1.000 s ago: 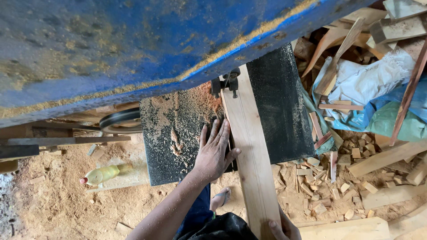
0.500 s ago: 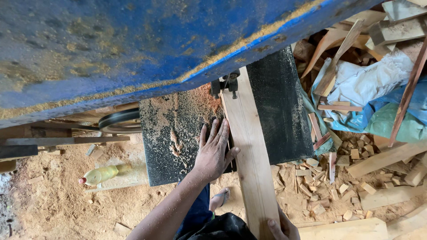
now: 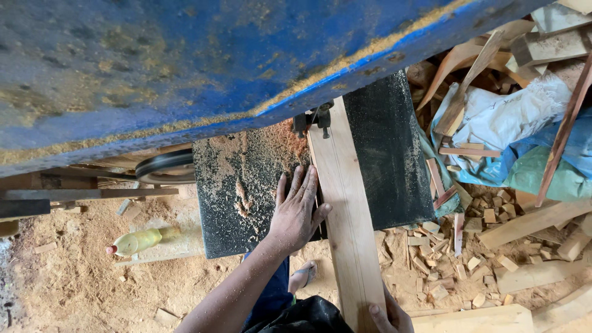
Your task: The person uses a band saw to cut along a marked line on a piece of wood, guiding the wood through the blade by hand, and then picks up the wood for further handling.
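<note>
A long pale wooden plank (image 3: 345, 203) lies lengthwise on the black saw table (image 3: 388, 154), its far end at the blade guide (image 3: 317, 120) under the blue machine housing (image 3: 185, 68). My left hand (image 3: 297, 213) lies flat on the sawdust-covered table, fingers spread, pressing against the plank's left edge. My right hand (image 3: 388, 317) grips the plank's near end at the bottom of the view. A thin strip seems to run along the plank's left side by my fingers.
Sawdust covers the ground. A yellow plastic bottle (image 3: 139, 240) lies at the left. Offcuts, wood blocks and planks (image 3: 524, 222) pile up at the right with white and blue sacks (image 3: 512, 123). A black wheel (image 3: 163, 166) shows left of the table. My sandalled foot (image 3: 302, 275) is below.
My left hand and the plank have crept slightly forward toward the blade; otherwise the scene is the same.
</note>
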